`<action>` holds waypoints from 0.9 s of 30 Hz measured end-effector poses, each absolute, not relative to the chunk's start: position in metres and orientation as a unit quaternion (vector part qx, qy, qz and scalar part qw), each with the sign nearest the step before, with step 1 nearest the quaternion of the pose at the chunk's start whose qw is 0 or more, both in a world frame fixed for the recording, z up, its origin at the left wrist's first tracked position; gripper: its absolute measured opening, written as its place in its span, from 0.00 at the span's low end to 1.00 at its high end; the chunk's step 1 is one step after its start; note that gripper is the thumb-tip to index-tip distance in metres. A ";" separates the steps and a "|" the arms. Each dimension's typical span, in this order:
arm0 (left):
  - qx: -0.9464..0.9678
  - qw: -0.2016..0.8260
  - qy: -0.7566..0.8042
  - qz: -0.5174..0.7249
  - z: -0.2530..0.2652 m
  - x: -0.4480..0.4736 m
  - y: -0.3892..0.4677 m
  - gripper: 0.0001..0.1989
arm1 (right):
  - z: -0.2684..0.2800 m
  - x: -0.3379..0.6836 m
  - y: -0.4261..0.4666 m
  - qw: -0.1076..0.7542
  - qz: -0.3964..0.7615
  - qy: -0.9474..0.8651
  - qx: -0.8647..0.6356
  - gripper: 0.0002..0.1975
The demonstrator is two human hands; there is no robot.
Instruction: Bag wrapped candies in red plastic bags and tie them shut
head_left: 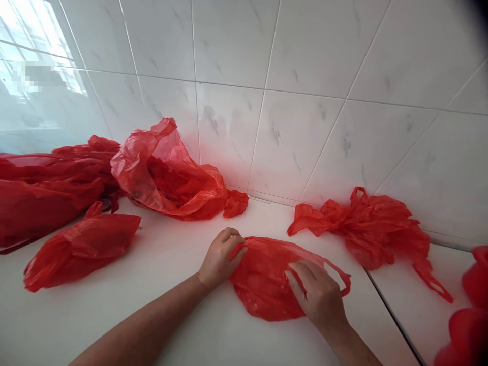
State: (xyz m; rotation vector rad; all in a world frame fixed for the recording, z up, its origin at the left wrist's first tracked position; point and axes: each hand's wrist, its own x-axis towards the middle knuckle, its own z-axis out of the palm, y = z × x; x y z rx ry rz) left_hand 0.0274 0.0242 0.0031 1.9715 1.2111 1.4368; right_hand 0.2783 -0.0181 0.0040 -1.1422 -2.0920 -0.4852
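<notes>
A thin red plastic bag [263, 277] lies spread on the white surface in front of me, with one handle loop sticking out on its right. My left hand [223, 258] is closed on the bag's upper left edge, thumb against curled fingers. Over the right part of the same bag, my right hand [320, 292] pinches a bit of the film between thumb and fingers. Its palm hides some of the bag beneath.
An open, crumpled red bag [179, 178] stands by the tiled wall [232, 122]. A folded red bag [84, 249] and a big red heap [46, 188] lie left. More bunched bags [381, 229] are right, near a dark seam [392, 315]. Red objects [467, 330] fill the right edge.
</notes>
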 end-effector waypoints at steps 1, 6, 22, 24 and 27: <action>0.689 0.220 0.448 0.525 0.001 0.028 0.026 0.06 | 0.005 0.277 -0.019 0.343 -0.186 -0.813 -0.432 0.06; 0.632 0.252 0.515 0.522 -0.012 0.025 0.035 0.11 | 0.006 0.269 -0.016 0.327 -0.144 -0.822 -0.444 0.08; 0.631 0.294 0.599 0.397 -0.018 0.015 0.044 0.14 | 0.017 0.251 -0.053 0.417 -0.106 -0.775 -0.463 0.08; 0.615 0.299 0.603 0.410 -0.018 0.013 0.046 0.14 | 0.020 0.268 -0.078 0.412 -0.111 -0.763 -0.485 0.10; 0.592 0.309 0.610 0.427 -0.017 0.011 0.049 0.17 | 0.022 0.313 -0.122 0.394 -0.145 -0.718 -0.555 0.10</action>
